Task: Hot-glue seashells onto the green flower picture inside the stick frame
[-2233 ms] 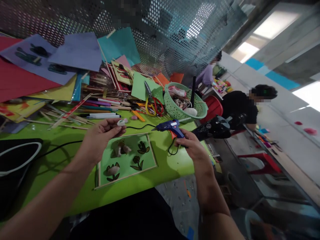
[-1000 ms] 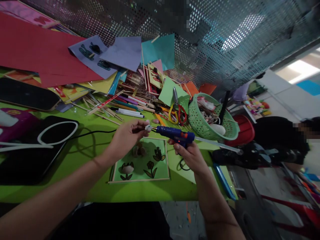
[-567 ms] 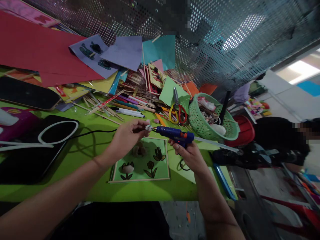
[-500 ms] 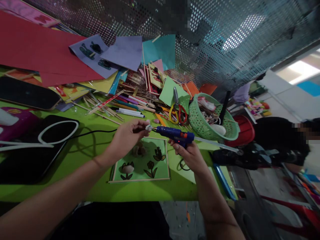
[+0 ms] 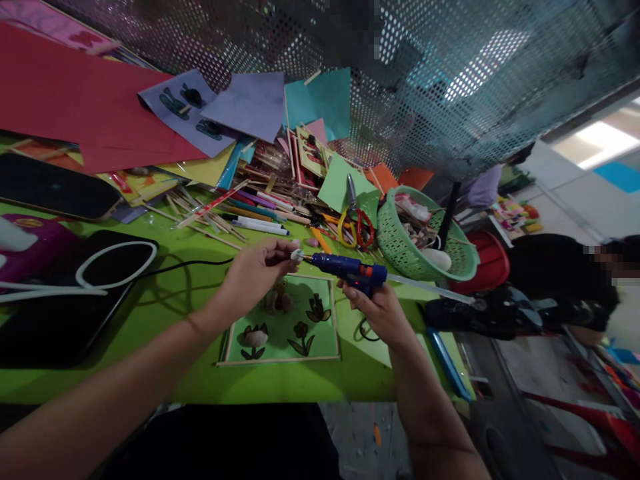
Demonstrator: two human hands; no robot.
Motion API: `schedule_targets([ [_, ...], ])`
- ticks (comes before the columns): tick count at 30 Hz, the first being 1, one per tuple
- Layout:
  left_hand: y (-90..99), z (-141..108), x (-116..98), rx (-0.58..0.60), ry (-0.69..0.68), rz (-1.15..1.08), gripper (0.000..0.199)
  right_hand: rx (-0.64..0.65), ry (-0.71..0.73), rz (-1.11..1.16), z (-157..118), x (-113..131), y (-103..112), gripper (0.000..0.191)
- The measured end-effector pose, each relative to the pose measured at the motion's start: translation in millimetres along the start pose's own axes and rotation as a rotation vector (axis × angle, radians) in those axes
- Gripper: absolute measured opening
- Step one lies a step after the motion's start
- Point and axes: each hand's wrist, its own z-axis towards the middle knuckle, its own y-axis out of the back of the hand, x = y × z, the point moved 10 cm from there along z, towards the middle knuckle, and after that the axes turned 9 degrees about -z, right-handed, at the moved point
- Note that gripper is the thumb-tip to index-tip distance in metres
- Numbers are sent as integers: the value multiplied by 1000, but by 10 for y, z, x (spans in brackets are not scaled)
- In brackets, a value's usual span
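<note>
My right hand (image 5: 373, 305) grips a blue hot glue gun (image 5: 345, 267) by its handle; a small red light glows on it and a long clear glue stick (image 5: 433, 288) pokes out of its back. Between the fingertips of my left hand (image 5: 257, 270) is a small whitish piece (image 5: 297, 255), like a pebble or shell, right at the gun's nozzle. Below both hands lies a green picture panel (image 5: 280, 340) edged with thin wooden sticks. It bears several dark flower shapes, one with a pale rounded stone (image 5: 256, 338) on it.
A green plastic basket (image 5: 425, 257) full of odds and ends stands at the right, beside red-and-yellow scissors (image 5: 356, 228). Markers, sticks and coloured paper (image 5: 90, 100) heap along the mesh wall. On the left lie a black tablet-like slab (image 5: 45, 327) and white cable. A person in black (image 5: 555, 280) is at right.
The glue gun has shifted very slightly to the left. My left hand and the small piece stay in place.
</note>
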Motion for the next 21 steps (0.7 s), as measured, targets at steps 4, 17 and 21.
schedule_targets([
  [4,-3,4,4,6,-4,-16,29,6,21,-18,0,24,-12,37],
  [17,-12,1,16,13,-21,-8,37,-19,20,-56,5,7,32,39],
  [21,-3,3,10,5,-30,-4,36,-11,30,-56,-2,35,20,38],
])
